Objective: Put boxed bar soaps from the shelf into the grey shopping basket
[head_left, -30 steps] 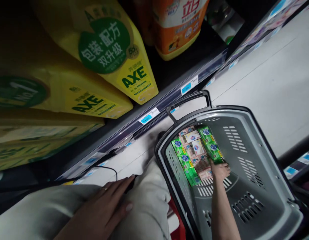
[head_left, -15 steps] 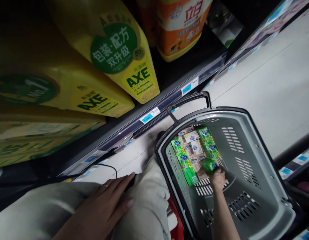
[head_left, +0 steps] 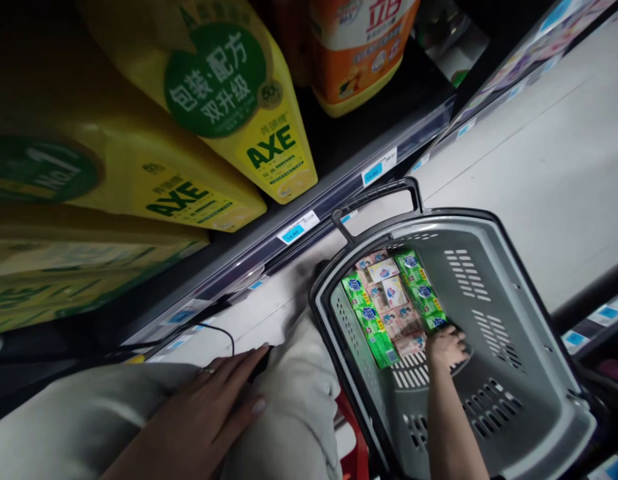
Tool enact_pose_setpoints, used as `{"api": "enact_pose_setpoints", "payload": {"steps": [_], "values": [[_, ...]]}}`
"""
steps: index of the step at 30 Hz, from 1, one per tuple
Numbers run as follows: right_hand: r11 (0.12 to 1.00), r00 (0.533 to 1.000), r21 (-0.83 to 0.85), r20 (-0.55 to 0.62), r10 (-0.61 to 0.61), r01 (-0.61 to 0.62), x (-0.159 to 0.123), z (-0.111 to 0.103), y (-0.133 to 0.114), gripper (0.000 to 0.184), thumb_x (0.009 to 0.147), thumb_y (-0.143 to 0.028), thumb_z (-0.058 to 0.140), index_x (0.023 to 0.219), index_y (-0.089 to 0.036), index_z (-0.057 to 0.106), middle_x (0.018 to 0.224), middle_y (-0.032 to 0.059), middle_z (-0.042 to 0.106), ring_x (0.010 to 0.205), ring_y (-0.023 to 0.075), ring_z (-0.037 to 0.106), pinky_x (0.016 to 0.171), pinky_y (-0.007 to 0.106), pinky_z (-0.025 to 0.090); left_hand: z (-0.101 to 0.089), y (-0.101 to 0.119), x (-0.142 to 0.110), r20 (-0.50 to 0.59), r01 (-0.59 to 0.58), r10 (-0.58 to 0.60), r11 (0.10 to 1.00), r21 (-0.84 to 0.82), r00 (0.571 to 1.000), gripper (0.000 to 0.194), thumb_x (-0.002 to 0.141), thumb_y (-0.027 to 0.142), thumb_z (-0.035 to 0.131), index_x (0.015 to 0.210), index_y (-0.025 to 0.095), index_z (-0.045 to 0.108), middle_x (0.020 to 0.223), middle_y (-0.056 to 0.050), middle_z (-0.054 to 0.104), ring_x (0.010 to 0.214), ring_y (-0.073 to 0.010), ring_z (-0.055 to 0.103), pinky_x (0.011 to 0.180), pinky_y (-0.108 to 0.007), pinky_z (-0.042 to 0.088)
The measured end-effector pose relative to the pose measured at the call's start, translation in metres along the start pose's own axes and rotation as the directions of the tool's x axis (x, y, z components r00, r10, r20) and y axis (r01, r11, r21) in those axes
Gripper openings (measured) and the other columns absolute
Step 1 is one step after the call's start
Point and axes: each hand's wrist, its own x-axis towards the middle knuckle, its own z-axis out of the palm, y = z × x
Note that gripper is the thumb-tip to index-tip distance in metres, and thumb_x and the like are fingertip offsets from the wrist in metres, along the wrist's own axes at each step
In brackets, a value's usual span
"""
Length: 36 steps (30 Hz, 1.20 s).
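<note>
My right hand point(head_left: 446, 348) reaches down into a grey shopping basket point(head_left: 526, 347), its fingers curled at the near end of a green soap packet point(head_left: 435, 323) with a blue logo. That packet lines up with other green packets point(head_left: 417, 283) along the right side of the group; part of it is hidden by the hand. Pink packs point(head_left: 403, 321) and white boxes point(head_left: 393, 292) lie in the middle, and another green row point(head_left: 371, 320) is on the left. My left hand point(head_left: 209, 400) rests on pale trousers point(head_left: 289, 407), fingers stretched out, holding nothing.
Yellow AXE bottles point(head_left: 269, 143) and an orange-labelled bottle point(head_left: 359, 57) stand on the dark shelf at left. Price tags point(head_left: 299, 228) run along its edge. The basket's black handle point(head_left: 376, 195) stands towards the shelf. A thin black cable point(head_left: 223, 328) curves near my left hand.
The green packet in my right hand has come into line with the right-hand row. My right hand has shifted slightly right. The left hand stays put.
</note>
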Motion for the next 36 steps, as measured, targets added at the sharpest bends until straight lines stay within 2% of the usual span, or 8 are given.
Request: {"api": "enact_pose_setpoints", "payload": {"steps": [4,10,14,18,20,23,30,36], "values": [[0.989,0.992,0.093,-0.045,0.122,-0.117,0.005,0.007,0.000,0.049,0.097,-0.031,0.029,0.139,-0.005,0.038,0.127,0.0296,0.048,0.107,0.0385,0.061,0.079,0.049,0.052,-0.004,0.001,0.001,-0.015,-0.002,0.002,1.000,-0.014,1.000,0.057,0.098,0.045,0.031,0.146,0.018,0.043,0.144,-0.007,0.051,0.130,-0.0301,0.051,0.106,-0.053,0.047],[0.959,0.963,0.124,0.116,0.241,-0.255,0.012,0.011,0.009,0.084,0.082,-0.039,0.064,0.144,0.004,0.027,0.119,0.0355,0.054,0.111,0.0410,0.062,0.084,0.047,0.052,0.002,-0.004,0.001,0.002,-0.008,0.008,1.000,-0.028,1.000,0.058,0.100,0.050,0.024,0.150,0.024,0.036,0.148,-0.004,0.047,0.134,-0.0270,0.048,0.110,-0.052,0.043],[0.943,0.943,0.105,0.151,0.297,-0.314,0.018,0.001,0.005,0.072,0.082,-0.036,0.058,0.135,0.010,0.041,0.106,0.0366,0.061,0.108,0.0440,0.063,0.076,0.048,0.053,-0.002,0.000,0.002,0.021,0.005,-0.005,1.000,-0.019,1.000,0.059,0.099,0.050,0.024,0.149,0.020,0.037,0.148,-0.005,0.047,0.134,-0.0282,0.047,0.110,-0.053,0.041],[0.994,0.929,0.107,0.365,-0.067,0.029,0.007,-0.003,-0.014,0.054,0.080,-0.045,0.062,0.106,0.002,0.066,0.100,0.0350,0.065,0.103,0.0451,0.064,0.079,0.050,0.051,-0.005,0.003,0.002,0.018,0.015,-0.015,1.000,-0.021,1.000,0.060,0.098,0.048,0.025,0.148,0.018,0.040,0.146,-0.008,0.050,0.134,-0.0294,0.048,0.109,-0.055,0.042],[0.929,0.814,0.224,0.452,-0.366,0.294,-0.010,0.004,-0.031,0.049,0.077,-0.047,0.067,0.108,-0.008,0.068,0.106,0.0244,0.069,0.107,0.0362,0.065,0.089,0.042,0.050,-0.002,0.002,0.001,0.006,0.019,-0.019,0.999,-0.029,1.000,0.060,0.098,0.049,0.024,0.148,0.019,0.040,0.146,-0.008,0.050,0.134,-0.0291,0.047,0.110,-0.055,0.042],[0.791,0.693,0.425,0.400,-0.600,0.440,-0.038,0.021,-0.061,0.063,0.080,-0.042,0.065,0.133,-0.011,0.051,0.127,0.0157,0.063,0.119,0.0233,0.060,0.098,0.029,0.046,0.002,0.000,-0.001,-0.005,0.019,-0.019,0.999,-0.034,1.000,0.062,0.098,0.051,0.022,0.149,0.020,0.038,0.148,-0.007,0.048,0.135,-0.0288,0.046,0.112,-0.056,0.039],[0.859,0.781,0.320,0.371,-0.502,0.400,-0.056,0.044,-0.092,0.075,0.072,-0.049,0.073,0.132,-0.011,0.048,0.125,0.0230,0.061,0.116,0.0335,0.061,0.094,0.039,0.048,-0.011,0.012,0.001,0.136,0.082,-0.083,0.997,0.012,0.987,0.062,0.096,0.043,0.021,0.151,0.015,0.033,0.152,-0.006,0.041,0.140,-0.0288,0.039,0.116,-0.054,0.033],[0.892,0.765,0.204,0.461,-0.450,0.403,-0.047,0.036,-0.103,0.084,0.064,-0.053,0.080,0.129,-0.011,0.049,0.124,0.0246,0.061,0.115,0.0358,0.060,0.093,0.044,0.048,-0.006,0.005,-0.001,0.062,0.049,-0.049,0.999,0.004,0.997,0.060,0.098,0.044,0.023,0.150,0.017,0.036,0.151,-0.007,0.043,0.138,-0.0284,0.042,0.114,-0.054,0.036]]}}
